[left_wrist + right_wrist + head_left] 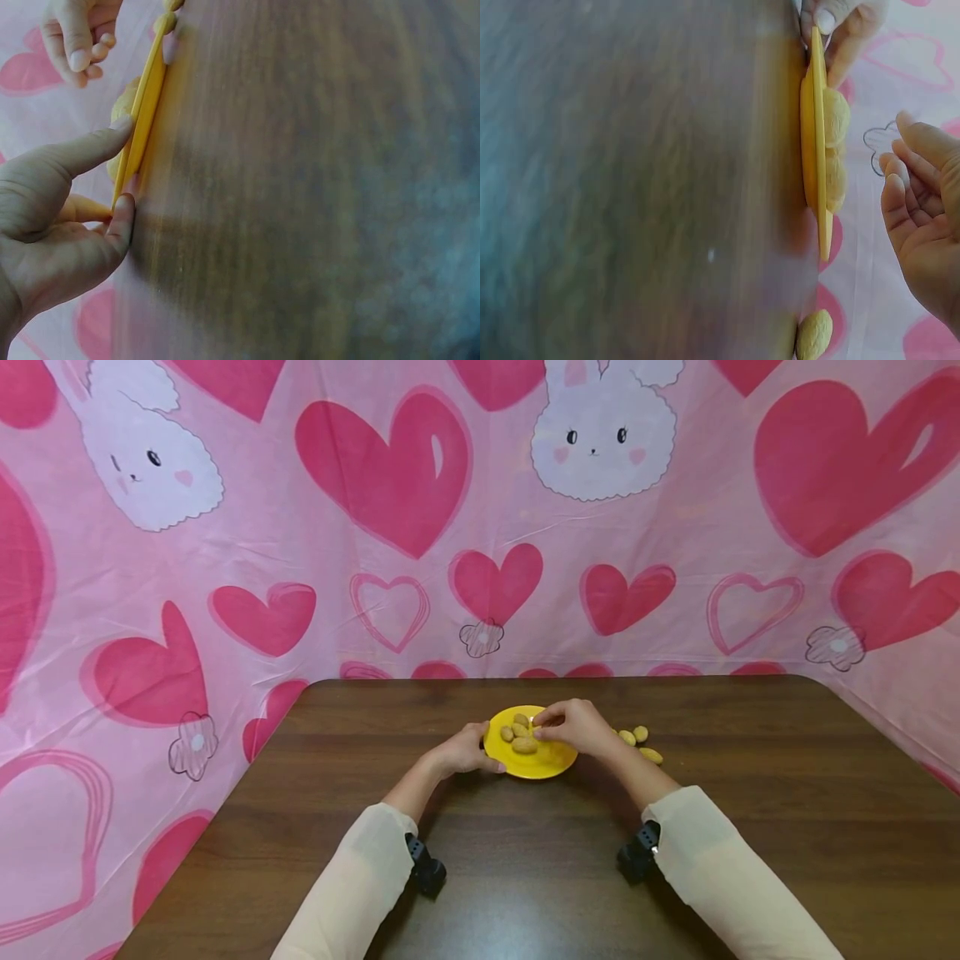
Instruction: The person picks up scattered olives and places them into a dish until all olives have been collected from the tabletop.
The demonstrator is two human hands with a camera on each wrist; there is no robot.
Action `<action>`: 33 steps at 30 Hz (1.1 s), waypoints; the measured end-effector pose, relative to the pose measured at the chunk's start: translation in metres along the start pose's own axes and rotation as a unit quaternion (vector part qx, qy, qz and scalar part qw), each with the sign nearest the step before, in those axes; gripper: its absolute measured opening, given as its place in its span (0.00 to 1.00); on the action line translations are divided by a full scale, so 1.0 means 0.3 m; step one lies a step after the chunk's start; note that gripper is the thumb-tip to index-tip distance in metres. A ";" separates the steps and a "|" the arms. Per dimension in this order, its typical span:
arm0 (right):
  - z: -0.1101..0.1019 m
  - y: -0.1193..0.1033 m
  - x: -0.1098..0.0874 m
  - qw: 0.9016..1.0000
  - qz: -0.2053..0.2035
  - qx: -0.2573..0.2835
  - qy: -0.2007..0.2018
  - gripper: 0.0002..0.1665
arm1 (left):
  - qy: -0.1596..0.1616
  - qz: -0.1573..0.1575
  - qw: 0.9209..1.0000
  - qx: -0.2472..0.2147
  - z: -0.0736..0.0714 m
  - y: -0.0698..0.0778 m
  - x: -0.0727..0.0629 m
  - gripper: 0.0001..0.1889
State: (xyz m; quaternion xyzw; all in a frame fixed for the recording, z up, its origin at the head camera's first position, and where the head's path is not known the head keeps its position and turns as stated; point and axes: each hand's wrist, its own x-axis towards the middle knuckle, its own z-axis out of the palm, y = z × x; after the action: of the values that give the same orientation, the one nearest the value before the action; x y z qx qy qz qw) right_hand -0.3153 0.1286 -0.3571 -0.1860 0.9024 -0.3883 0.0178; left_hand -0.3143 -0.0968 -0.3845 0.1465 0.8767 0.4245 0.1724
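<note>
A yellow plate [551,762] bears several small tan, potato-like lumps [524,745] on its left half. My left hand [463,752] grips the plate's left rim, thumb on the upper side and fingers at the underside, as the left wrist view shows. Above the plate hovers my right hand [579,727], its fingers loosely bent. In the right wrist view this hand [930,210] is apart from the plate, and nothing shows between thumb and fingertips. Whether the plate's base rests fully on the table cannot be told.
Several more tan lumps [651,756] lie on the brown wooden table [525,868] to the right of the plate, partly behind my right forearm. A pink cloth [495,518] with hearts and rabbits hangs behind the table's far edge.
</note>
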 end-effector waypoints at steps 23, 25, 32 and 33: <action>-0.113 0.067 -0.061 0.999 0.007 -0.024 0.048 0.14 | 0.005 -0.008 1.000 0.004 0.005 -0.001 0.005 0.46; -0.120 0.076 -0.067 0.999 0.010 -0.023 0.047 0.14 | 0.005 -0.009 1.000 0.005 0.005 -0.001 0.004 0.46; -0.159 0.094 -0.096 0.998 0.041 -0.006 0.051 0.19 | 0.006 -0.001 1.000 0.001 0.006 -0.003 0.006 0.46; -0.165 0.097 -0.100 0.998 0.040 -0.007 0.052 0.20 | 0.006 0.000 1.000 0.000 0.006 -0.003 0.007 0.46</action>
State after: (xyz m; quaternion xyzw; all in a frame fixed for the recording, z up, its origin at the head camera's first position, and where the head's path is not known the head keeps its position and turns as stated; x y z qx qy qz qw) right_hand -0.3053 0.1917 -0.3466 -0.1291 0.9116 -0.3899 -0.0152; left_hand -0.3154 -0.0952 -0.3865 0.1441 0.8779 0.4250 0.1669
